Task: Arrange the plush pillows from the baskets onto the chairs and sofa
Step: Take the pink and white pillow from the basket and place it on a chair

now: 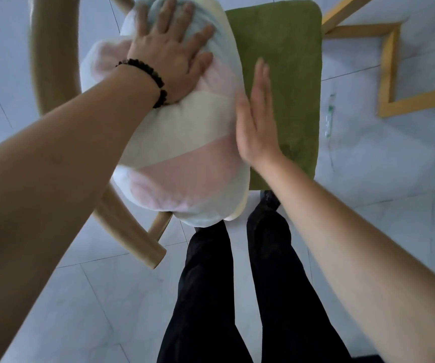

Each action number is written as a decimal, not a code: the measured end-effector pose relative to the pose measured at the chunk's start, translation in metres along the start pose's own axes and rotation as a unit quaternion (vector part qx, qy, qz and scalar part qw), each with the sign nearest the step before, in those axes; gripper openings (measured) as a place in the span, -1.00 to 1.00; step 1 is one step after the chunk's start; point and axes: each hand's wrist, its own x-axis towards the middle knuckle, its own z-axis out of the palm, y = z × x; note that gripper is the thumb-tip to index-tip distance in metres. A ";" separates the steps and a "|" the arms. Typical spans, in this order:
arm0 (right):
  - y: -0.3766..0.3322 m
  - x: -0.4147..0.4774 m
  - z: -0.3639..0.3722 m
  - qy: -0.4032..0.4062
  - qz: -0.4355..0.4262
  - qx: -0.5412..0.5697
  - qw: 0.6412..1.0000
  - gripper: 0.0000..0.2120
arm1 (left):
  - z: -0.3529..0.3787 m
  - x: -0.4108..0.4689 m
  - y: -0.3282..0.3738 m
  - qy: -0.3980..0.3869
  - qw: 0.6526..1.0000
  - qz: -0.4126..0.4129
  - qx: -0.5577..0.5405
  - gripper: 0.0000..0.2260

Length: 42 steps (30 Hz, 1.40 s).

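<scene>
On the chair, against its back, stands the pillow: left hand presses it flat, right hand straight-fingered at its edge, neither grip clamped.

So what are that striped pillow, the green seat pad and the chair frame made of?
Striped pillow: soft fuzzy plush, likely stuffed; it dents under the left hand. Green seat pad: matte, napped fabric, perhaps suede-like. Chair frame: probably pale wood, smooth, bent into a curve.

Fluffy plush pillow, matt green cloth cushion, smooth wooden chair
</scene>
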 end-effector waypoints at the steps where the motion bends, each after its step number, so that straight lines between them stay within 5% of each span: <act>1: -0.002 0.021 0.003 -0.006 -0.019 -0.010 1.000 -0.33 | 0.000 0.000 0.000 0.006 1.000 -0.006 0.003 -0.41; 7: 0.031 0.067 0.003 -0.087 -0.016 -0.109 0.990 -0.42 | -0.016 -0.023 0.007 0.018 0.995 -0.099 0.001 -0.37; 14: 0.000 0.073 -0.012 -0.027 -0.011 -0.051 0.998 -0.44 | -0.024 -0.103 0.054 0.057 0.993 -0.096 -0.025 -0.37; 22: -0.032 0.130 0.029 -0.070 -0.147 -0.102 0.981 -0.29 | 0.012 -0.124 0.057 0.061 0.988 -0.134 -0.038 -0.36; 28: 0.005 0.123 0.008 -0.001 -0.010 -0.010 1.000 -0.30 | 0.006 -0.138 0.061 0.099 0.983 -0.146 -0.048 -0.39; 31: 0.016 0.069 -0.004 0.041 0.038 0.018 0.998 -0.32 | -0.001 -0.152 0.061 0.161 0.950 -0.219 -0.151 -0.40; 35: 0.024 -0.024 0.007 -0.012 0.076 0.087 0.993 -0.34 | 0.007 -0.144 0.058 0.189 0.910 -0.273 -0.247 -0.51; 42: 0.014 -0.046 0.023 0.078 0.086 0.197 0.973 -0.43 | -0.020 -0.129 0.079 0.347 0.907 -0.145 -0.188 -0.56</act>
